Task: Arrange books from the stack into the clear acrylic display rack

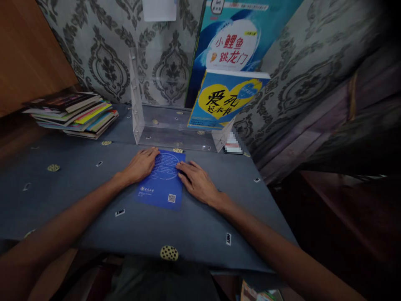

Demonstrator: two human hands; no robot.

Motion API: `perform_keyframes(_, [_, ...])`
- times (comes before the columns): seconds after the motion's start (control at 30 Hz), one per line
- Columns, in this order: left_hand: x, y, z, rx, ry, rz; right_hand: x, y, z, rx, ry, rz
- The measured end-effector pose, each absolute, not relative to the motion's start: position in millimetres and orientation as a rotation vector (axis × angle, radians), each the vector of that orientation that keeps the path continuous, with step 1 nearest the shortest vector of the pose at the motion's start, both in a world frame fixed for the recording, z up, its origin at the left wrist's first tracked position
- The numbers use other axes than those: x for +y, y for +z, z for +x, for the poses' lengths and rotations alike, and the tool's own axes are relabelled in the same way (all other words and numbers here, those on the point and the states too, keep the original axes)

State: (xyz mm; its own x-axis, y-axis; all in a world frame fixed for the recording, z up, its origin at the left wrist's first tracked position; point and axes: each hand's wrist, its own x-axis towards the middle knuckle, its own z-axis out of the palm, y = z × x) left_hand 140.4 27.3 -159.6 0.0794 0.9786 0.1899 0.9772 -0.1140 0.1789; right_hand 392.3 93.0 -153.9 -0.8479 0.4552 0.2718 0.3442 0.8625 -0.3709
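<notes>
A blue printed leaflet [163, 184] with white text, a circle outline and a QR code lies flat on the cloth-covered table. Along its upper left edge rests my left hand [143, 164], palm down, fingers stretched forward and touching the sheet. My right hand [197, 179] lies over the leaflet's right edge with fingers extended and a little apart, fingertips on the paper. Neither hand is closed around anything. Just beyond the leaflet stands a clear acrylic book rack [175, 136], with a blue book bearing a yellow heart [216, 102] leaning at its right side.
At the back left is a stack of books [75, 113]. Behind the heart book, a larger teal book [232, 46] leans on the patterned wall [108, 62]. A small blurred item [232, 144] sits right of the rack. The table [200, 234] ends near my body.
</notes>
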Motion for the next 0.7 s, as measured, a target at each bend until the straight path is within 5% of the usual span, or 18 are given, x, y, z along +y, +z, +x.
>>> perform_keyframes(0.3, [24, -153, 143, 2.087, 0.332, 2.307, 21, -152, 433, -2.643, 0.454, -0.186])
perform_keyframes(0.7, [-8, -145, 148, 1.948, 0.252, 2.385, 18, -154, 433, -2.640, 0.375, -0.191])
